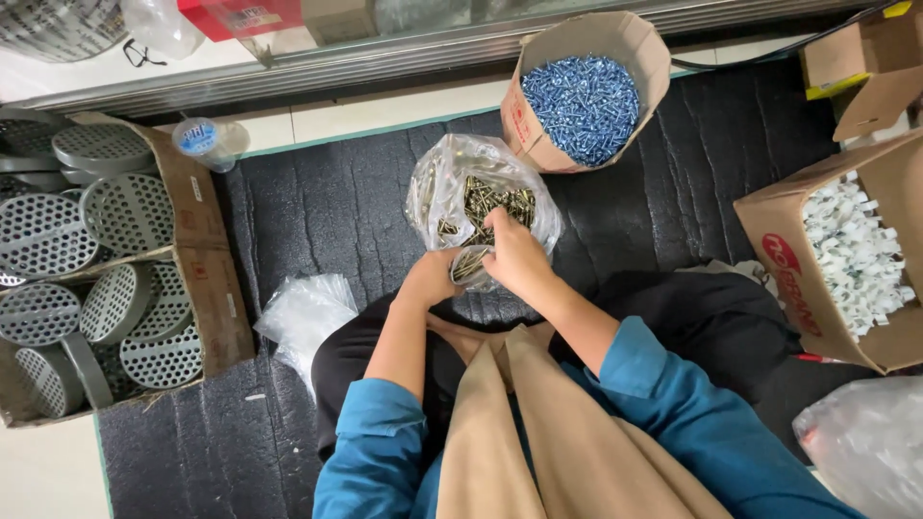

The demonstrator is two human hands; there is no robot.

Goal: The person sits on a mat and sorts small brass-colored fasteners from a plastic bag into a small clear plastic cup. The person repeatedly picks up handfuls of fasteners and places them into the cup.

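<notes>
Dark, ridged foam matting (317,207) covers the floor where a person sits in blue sleeves and a tan apron, looking straight down at both hands. At the centre stands a crinkled clear plastic bag of brass-coloured screws (478,197), its mouth gaping and its thin film catching the light. Just below it, at 6 o'clock from the bag, the left hand (430,277) is curled around a small clear packet (470,265) holding a few of the same brassy screws. The right hand (514,255) lies over the packet's top with its fingers bent down into the big bag's opening, closed loosely on screws; how many it holds cannot be made out.

At 1 o'clock from the bag sits a round-mouthed brown cardboard box (630,48) heaped with shiny bluish zinc screws (583,101). At 3 o'clock, well apart, an open corrugated carton (784,259) holds white plastic clips (851,252), knobbly and piled. At 9 o'clock a flattened cardboard tray (216,303) is packed with grey perforated metal discs (127,211), round and dotted with even holes, some lying flat and some tilted on edge. A stack of limp clear plastic bags (303,312) lies on the matting at 8 o'clock, beside the person's knee. A capped translucent bottle (210,140) lies on its side at 10 o'clock near a pale tiled strip.
</notes>
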